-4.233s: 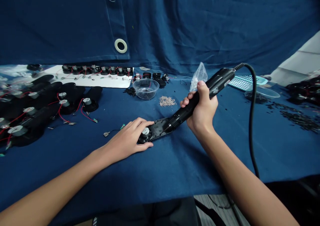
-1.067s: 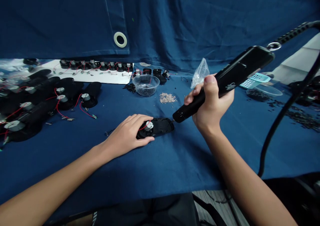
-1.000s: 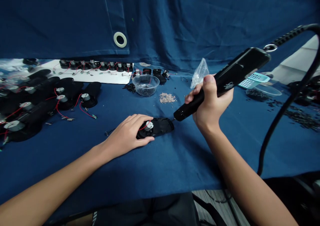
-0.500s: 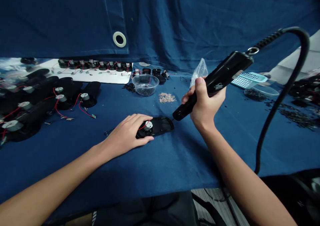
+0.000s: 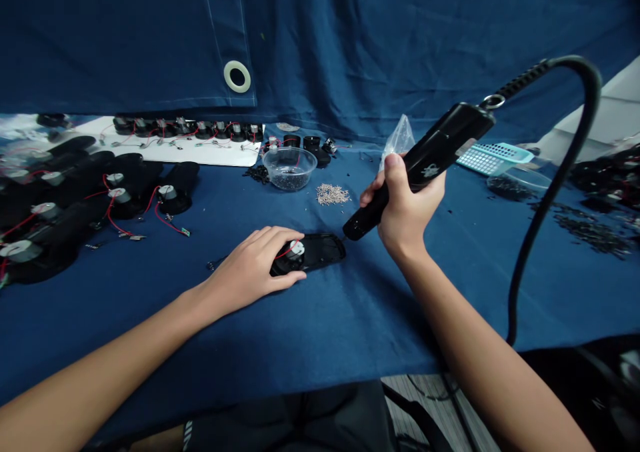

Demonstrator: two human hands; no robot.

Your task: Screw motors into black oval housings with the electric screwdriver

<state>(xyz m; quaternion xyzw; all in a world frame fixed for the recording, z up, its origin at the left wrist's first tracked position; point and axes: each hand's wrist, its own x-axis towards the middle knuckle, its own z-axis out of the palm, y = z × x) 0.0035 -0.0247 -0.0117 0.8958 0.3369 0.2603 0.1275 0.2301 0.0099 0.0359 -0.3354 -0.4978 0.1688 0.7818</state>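
Note:
My left hand (image 5: 257,262) is closed around one end of a black plastic housing (image 5: 323,251) that lies on the blue cloth. A small motor (image 5: 296,249) with a red wire sits in the housing between my thumb and fingers. In my right hand (image 5: 407,205) is a black electric screwdriver (image 5: 435,149), slanted down to the left. Its tip is at the housing's right end; whether it touches there I cannot tell. A thick black cable (image 5: 545,205) runs from the tool's upper end and loops down at the right.
Behind the housing are a small pile of screws (image 5: 333,194) and a clear plastic bowl (image 5: 290,170). Several black housings with motors (image 5: 125,192) lie at the left, near a white board (image 5: 225,154). A light blue basket (image 5: 495,159) and loose black parts (image 5: 593,232) are at the right.
The view has shifted slightly, so everything sits a little further left. Both hands keep their grips, and the screwdriver's tip stays by the housing's right end.

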